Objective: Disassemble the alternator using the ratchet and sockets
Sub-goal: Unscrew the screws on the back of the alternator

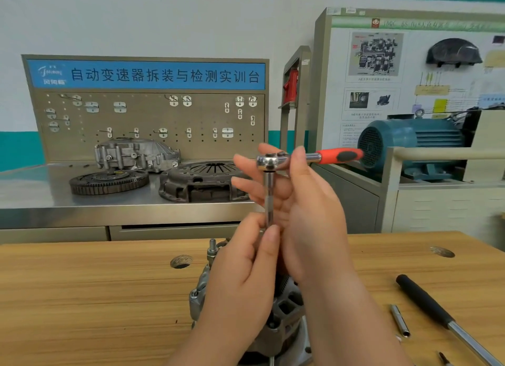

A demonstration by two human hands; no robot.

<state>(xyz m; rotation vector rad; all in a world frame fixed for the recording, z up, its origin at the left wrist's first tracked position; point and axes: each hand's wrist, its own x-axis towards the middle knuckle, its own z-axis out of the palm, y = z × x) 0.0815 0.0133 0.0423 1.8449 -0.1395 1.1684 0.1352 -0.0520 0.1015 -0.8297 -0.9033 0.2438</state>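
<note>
Under both grips, alternator (284, 311) stands on the wooden table (82, 297), mostly hidden by the wrists. Left grip (240, 278) pinches the bottom end of the extension bar (269, 196) between thumb and forefinger. That reads as steering the tip onto a fastener, but the tip and any socket are covered, so can't tell if it's seated. Right grip (306, 201) is at the top, thumb across the neck of the ratchet (333, 156), fingers spread fairly straight behind the head — a light pinch to hold the bar upright, not a pulling hold. Orange handle sticks out right of that grip, free.

Right of the grips on the table: black-handled bar (426, 302) and small steel bit (399, 320), lying apart. Beyond the grips, a steel bench (41, 193) carries a clutch cover (199, 182), toothed flywheel (109, 181) and cast housing (136, 153) — pegboard (150, 114) with a blue sign behind. Teal electric motor (410, 144) further right.
</note>
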